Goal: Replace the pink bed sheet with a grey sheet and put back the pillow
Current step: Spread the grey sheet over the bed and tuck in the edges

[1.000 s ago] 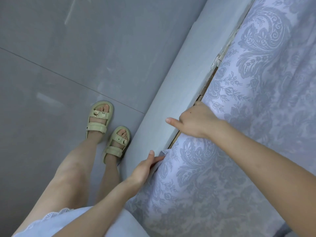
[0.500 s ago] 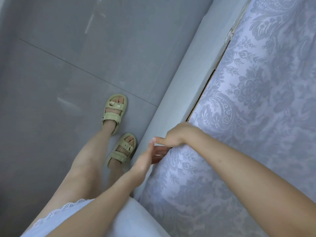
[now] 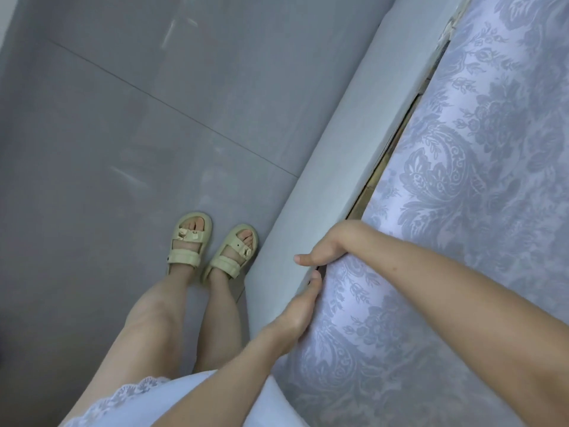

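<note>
The grey sheet with a pale floral pattern covers the mattress on the right. My right hand is at the mattress edge, its fingers curled down over the sheet into the gap beside the bed frame, thumb pointing left. Just below it, my left hand lies with straight fingers pressed against the sheet's side edge, fingertips at the gap. No pink sheet or pillow is in view.
The grey-blue bed frame rail runs diagonally from top right to bottom centre. A dark gap with a wooden slat shows between rail and mattress. My feet in pale sandals stand on the grey tiled floor close to the rail.
Both hands have slid along the bed edge. The right hand's fingers have curled deeper into the gap. The left hand has turned flat against the sheet's side. My feet have stepped together.
</note>
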{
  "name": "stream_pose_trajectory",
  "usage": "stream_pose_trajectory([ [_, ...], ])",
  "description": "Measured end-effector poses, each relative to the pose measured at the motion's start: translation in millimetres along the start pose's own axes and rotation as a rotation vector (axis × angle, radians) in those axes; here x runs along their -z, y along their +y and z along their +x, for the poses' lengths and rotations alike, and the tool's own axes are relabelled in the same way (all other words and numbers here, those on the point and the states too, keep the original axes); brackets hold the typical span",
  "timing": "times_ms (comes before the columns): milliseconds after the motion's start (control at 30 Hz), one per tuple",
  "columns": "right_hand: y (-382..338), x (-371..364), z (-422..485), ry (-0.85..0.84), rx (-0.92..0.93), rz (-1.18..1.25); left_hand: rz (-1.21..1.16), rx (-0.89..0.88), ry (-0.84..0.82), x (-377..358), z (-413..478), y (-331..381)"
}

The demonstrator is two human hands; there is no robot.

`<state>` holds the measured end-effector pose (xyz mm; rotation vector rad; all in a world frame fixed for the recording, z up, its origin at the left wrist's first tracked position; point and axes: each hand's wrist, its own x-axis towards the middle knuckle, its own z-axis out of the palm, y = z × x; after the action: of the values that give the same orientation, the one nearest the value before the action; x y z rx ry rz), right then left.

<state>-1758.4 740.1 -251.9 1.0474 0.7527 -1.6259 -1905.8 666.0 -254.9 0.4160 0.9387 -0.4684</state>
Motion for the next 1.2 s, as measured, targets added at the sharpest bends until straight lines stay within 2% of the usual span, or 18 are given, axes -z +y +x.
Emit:
stream_pose_trajectory([
  [133, 7.6, -4.7, -10.3, -0.027, 0.002, 0.078, -0.004, -0.006, -0.054, -12.0, 16.2, -10.1],
  [200, 2.4, -3.7, -4.3, 0.031, -0.057, 0.053, -0.046, 0.099, -0.077, -4.5, 18.9, -9.5],
  [300, -7.3, -3.0, 11.3, 0.125, -0.143, -0.079, 0.017, 0.172, -0.093, 13.7, 15.7, -4.2],
  [467, -8.2, -11.5, 14.6, 0.300, -0.119, -0.095, 0.207, 0.258, 0.010, 44.9, -6.8, -2.0],
  [567, -3.8, -17.5, -12.1, 0.653, 0.071, 0.229, 0.194, 0.136, 0.112, 55.7, -14.0, 5.0],
  [633, 6.3, -26.1, -36.1, 1.071, 0.198, 0.371, 0.172, 0.025, 0.126, 50.8, -14.9, 14.6],
  [700, 24.9, -41.3, -50.7, 1.546, 0.123, 0.393, 0.172, -0.032, 0.077, 34.5, -15.3, 24.5],
  [733, 34.4, -51.7, -53.7, 1.736, 0.009, 0.417, 0.176, -0.034, 0.063, 24.2, -14.2, 26.6],
  [767, 41.9, -63.7, -52.8, 1.858, -0.135, 0.465, 0.184, -0.034, 0.065, 15.1, -11.8, 26.1],
  [800, 45.3, -76.9, -50.1, 1.886, -0.262, 0.552, 0.198, -0.038, 0.087, 7.1, -9.9, 24.4],
  [833, 43.1, -89.6, -45.9, 1.838, -0.333, 0.668, 0.223, -0.048, 0.125, 2.0, -7.9, 21.2],
  [900, 25.5, -115.8, -34.3, 1.686, -0.370, 0.817, 0.246, -0.047, 0.168, -1.3, -7.1, 12.4],
  [1100, -45.2, -182.6, -10.7, 1.430, -0.348, 0.843, 0.200, 0.100, 0.210, 8.1, -22.0, -17.9],
  [1200, -66.6, -194.3, -4.6, 1.326, -0.399, 0.878, 0.266, 0.112, 0.241, 17.1, -22.9, -18.7],
])
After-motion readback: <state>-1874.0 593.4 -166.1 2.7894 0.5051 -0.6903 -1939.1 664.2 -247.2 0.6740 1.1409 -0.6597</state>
